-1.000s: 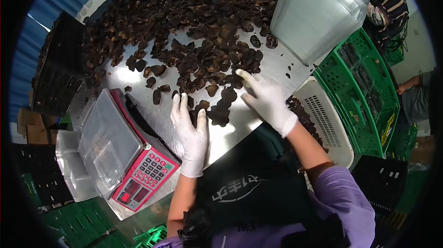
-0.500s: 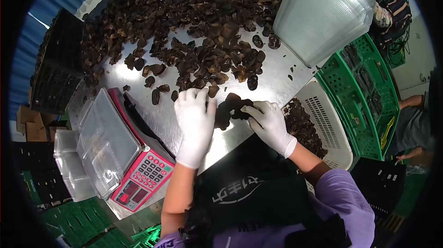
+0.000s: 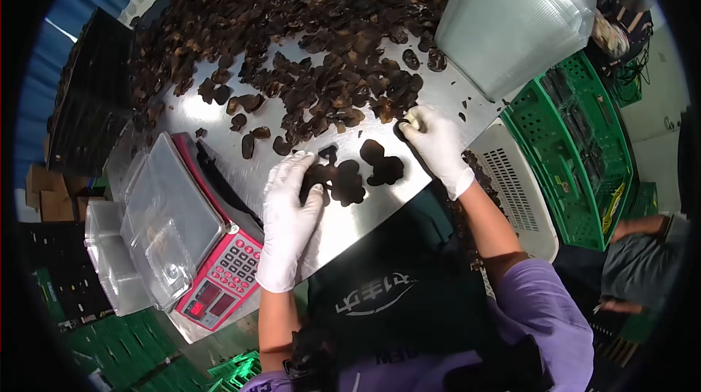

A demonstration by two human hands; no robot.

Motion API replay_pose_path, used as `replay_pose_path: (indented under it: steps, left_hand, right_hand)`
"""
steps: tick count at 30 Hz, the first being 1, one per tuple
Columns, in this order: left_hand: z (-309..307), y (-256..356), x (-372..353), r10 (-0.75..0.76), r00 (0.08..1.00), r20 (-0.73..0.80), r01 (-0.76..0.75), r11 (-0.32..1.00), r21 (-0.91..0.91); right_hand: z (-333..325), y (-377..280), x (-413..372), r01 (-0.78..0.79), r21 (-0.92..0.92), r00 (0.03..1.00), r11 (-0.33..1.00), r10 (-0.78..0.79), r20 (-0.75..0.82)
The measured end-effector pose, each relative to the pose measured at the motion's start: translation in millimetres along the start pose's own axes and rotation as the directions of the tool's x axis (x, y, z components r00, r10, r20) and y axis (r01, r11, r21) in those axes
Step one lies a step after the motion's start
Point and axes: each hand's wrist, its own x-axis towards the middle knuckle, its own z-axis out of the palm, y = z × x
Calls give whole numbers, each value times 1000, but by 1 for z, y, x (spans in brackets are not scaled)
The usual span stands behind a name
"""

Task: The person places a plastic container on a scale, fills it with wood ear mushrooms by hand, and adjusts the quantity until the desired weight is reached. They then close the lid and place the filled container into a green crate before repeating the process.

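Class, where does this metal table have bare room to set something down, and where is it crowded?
The metal table has a bare patch between the left hand, the dark clusters and the near edge, and a nearly bare one between the right hand and the clear container stack. The dark heap crowds the far side.

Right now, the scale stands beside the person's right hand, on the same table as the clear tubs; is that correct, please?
Not quite: the head view shows the scale beside the left hand, on the same table as the clear tubs.
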Motion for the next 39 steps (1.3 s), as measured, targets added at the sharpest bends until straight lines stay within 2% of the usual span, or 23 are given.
replay_pose_path:
  steps: [1, 2, 5, 7, 8, 9, 11, 13, 14, 15, 17, 19, 21, 22, 24, 27, 28, 29, 30, 32, 34, 37, 39]
  left_hand:
    - [-3, -4, -5, 2, 999, -44, -3, 1000, -22]
    - [-6, -6, -10, -50, 996, -79, 46, 998, -49]
    - [-9, -16, -26, -124, 987, -103, 121, 992, -36]
    - [-5, -16, -31, -220, 975, -19, 216, 970, -114]
    - [-5, -17, -32, -218, 974, 58, 217, 976, 30]
    - [-4, -18, -32, -195, 975, 110, 186, 979, 82]
    - [-4, -8, -23, -303, 936, 180, 280, 949, 142]
    - [-3, 0, -11, -333, 919, 212, 304, 940, 156]
    - [-2, 2, -4, -365, 898, 244, 330, 928, 174]
    - [0, 3, 2, -366, 900, 238, 332, 928, 172]
    - [7, 0, 14, -308, 928, 212, 252, 934, 254]
    - [10, 1, 21, -298, 935, 194, 241, 932, 269]
    - [7, 9, 25, -273, 910, 312, 184, 940, 287]
    - [12, 5, 21, -251, 917, 309, 157, 942, 297]
    - [11, -1, 15, -271, 918, 291, 212, 953, 219]
    - [8, -11, 23, -318, 913, 257, 286, 946, 153]
    - [3, -6, 33, -331, 900, 283, 292, 941, 171]
    - [2, 3, 45, -379, 879, 289, 301, 911, 281]
    - [7, -7, 53, -337, 893, 299, 256, 926, 278]
    - [10, -15, 60, -289, 908, 305, 206, 939, 276]
    - [6, -7, 66, -264, 886, 382, 147, 940, 309]
    - [4, -6, 44, -225, 916, 332, 155, 962, 225]
    - [0, -2, 24, -245, 909, 337, 192, 964, 183]
  right_hand:
    - [-4, -5, -3, -86, 145, 996, 986, 84, 19]
    - [-6, -6, -10, -75, 257, 996, 963, 86, -32]
    - [-6, -1, -27, -97, 357, 995, 929, 104, 1]
    - [-7, -4, -36, -195, 444, 980, 874, 152, 132]
    - [-11, -9, -38, -189, 407, 974, 894, 119, 192]
    - [-19, -20, -37, -226, 316, 947, 921, 132, 295]
    - [-28, -30, -38, -43, 122, 912, 992, -11, 410]
    - [-25, -39, -37, 2, -32, 856, 999, 15, 517]
    - [-20, -40, -40, 93, -66, 876, 993, -51, 480]
    - [-19, -48, -36, 90, -110, 850, 990, -19, 526]
    - [-14, -57, -31, 104, -74, 849, 992, -50, 526]
    - [-4, -63, -29, 138, -61, 844, 988, -86, 529]
    - [3, -73, -29, 168, -107, 826, 980, -81, 557]
    - [2, -76, -30, 149, -79, 808, 986, -75, 584]
    - [2, -79, -33, 131, -51, 791, 990, -73, 607]
    - [5, -79, -36, 88, -119, 760, 989, 10, 650]
    - [7, -79, -36, 60, -96, 781, 994, 13, 624]
    - [9, -79, -36, 32, -73, 802, 997, 18, 598]
    - [9, -85, -32, 15, -143, 791, 990, 76, 607]
    - [12, -85, -29, 1, -130, 798, 992, 77, 597]
    - [10, -82, -26, -22, -119, 809, 993, 87, 581]
    - [6, -79, -28, -16, -42, 803, 999, 38, 595]
    - [6, -76, -32, 72, -112, 801, 991, 10, 599]
